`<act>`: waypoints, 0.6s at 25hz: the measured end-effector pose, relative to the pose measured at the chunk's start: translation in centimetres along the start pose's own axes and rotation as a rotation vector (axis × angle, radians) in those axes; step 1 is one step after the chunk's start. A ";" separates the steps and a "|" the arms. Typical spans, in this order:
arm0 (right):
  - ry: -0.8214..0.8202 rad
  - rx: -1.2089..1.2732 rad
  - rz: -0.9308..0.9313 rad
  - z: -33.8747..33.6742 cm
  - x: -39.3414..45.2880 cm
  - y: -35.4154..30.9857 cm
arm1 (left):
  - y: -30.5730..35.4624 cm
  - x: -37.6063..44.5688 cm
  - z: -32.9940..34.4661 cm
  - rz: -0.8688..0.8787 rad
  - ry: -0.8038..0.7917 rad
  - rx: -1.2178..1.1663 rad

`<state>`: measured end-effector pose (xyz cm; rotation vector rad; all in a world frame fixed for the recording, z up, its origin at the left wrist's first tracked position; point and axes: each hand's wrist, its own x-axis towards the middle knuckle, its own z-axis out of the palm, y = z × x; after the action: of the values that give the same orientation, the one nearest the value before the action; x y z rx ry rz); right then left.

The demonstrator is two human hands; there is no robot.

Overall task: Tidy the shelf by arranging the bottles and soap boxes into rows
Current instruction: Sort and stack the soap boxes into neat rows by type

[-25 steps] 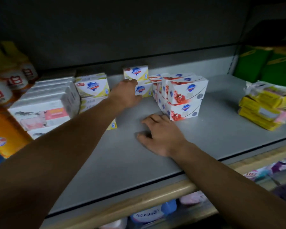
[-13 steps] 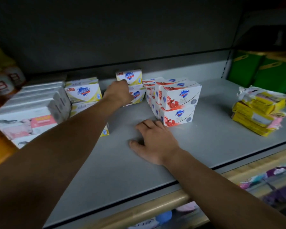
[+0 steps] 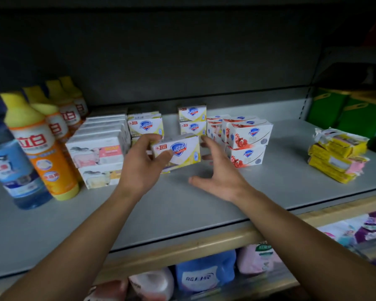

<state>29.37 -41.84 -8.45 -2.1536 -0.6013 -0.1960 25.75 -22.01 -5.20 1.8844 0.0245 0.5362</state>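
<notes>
The yellow soap box (image 3: 178,152) is up off the shelf (image 3: 182,209), pinched in the left hand (image 3: 143,164) with its label facing out, probably headed for the yellow stack (image 3: 192,122) behind. The right hand (image 3: 217,172) is spread wide, holding nothing, looks ready to steady it beside the red boxes (image 3: 248,142).

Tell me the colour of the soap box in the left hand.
White and yellow with a blue shield logo, on the soap box in the left hand; head view.

Four orange bottles (image 3: 41,146), one blue bottle (image 3: 13,170), two hands (image 3: 143,168).
</notes>
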 end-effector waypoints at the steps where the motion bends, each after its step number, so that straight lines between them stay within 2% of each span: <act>1: -0.004 0.020 -0.066 0.0 -0.2 -0.8 | -0.3 -0.7 -0.6 -0.070 -0.026 -0.107; 4: -0.027 -0.058 -0.279 0.3 -0.6 -2.3 | -1.1 -2.2 -2.0 -0.254 -0.131 -0.405; 6: -0.018 -0.008 -0.266 0.3 -1.1 -2.9 | -1.4 -2.7 -2.6 -0.325 -0.156 -0.523; 9: -0.010 0.212 -0.043 0.8 -1.7 -3.6 | -2.1 -3.3 -3.3 -0.405 -0.183 -0.662; 15: -0.142 0.418 0.423 1.8 -1.7 -5.1 | -2.9 -3.6 -2.7 -0.470 -0.177 -0.492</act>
<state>25.27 -38.46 -6.48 -1.8407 -0.2251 0.2916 22.19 -19.48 -8.29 1.3727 0.1964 0.0397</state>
